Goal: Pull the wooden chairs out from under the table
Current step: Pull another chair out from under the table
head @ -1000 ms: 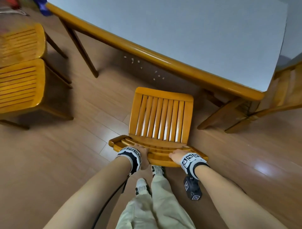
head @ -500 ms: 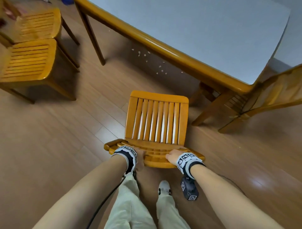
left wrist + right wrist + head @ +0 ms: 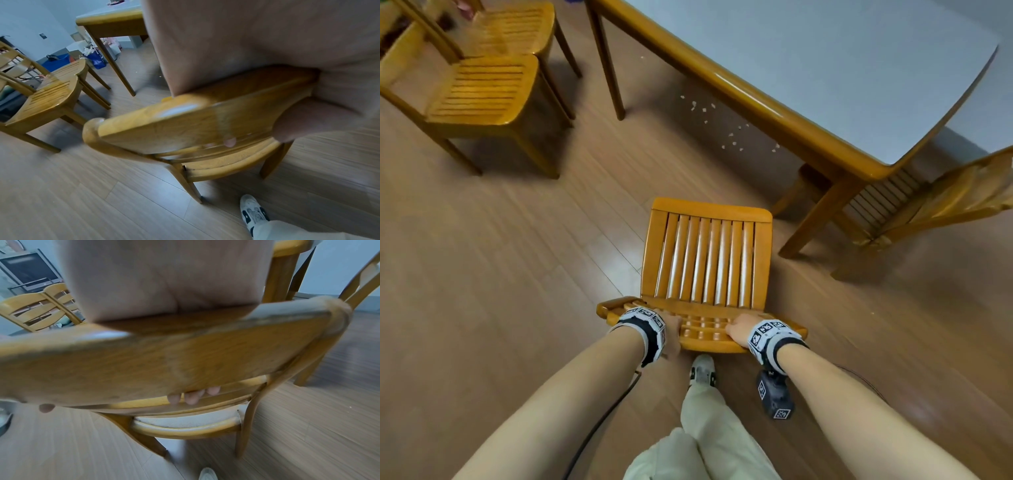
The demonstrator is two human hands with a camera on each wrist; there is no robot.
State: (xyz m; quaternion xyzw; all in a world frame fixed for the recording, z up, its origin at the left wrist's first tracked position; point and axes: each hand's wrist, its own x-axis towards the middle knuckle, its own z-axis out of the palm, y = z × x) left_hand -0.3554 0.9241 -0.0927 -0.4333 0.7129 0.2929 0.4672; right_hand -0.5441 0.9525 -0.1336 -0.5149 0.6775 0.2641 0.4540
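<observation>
A wooden chair (image 3: pixel 707 260) with a slatted seat stands on the floor, well clear of the grey-topped table (image 3: pixel 825 65). My left hand (image 3: pixel 671 330) grips the left part of its top back rail (image 3: pixel 185 123), thumb at the rear. My right hand (image 3: pixel 739 330) grips the right part of the same rail (image 3: pixel 164 356), with fingertips (image 3: pixel 192 397) curling under its lower edge. Another wooden chair (image 3: pixel 955 195) is still tucked at the table's right end.
Two more wooden chairs (image 3: pixel 482 89) stand side by side at the far left, away from the table. Small white scraps (image 3: pixel 732 137) lie on the floor under the table edge. My shoe (image 3: pixel 702 370) is just behind the held chair. A television (image 3: pixel 28 270) stands across the room.
The chair has slid back toward me, farther from the table edge, with both hands keeping hold of its back rail. My feet have stepped backward.
</observation>
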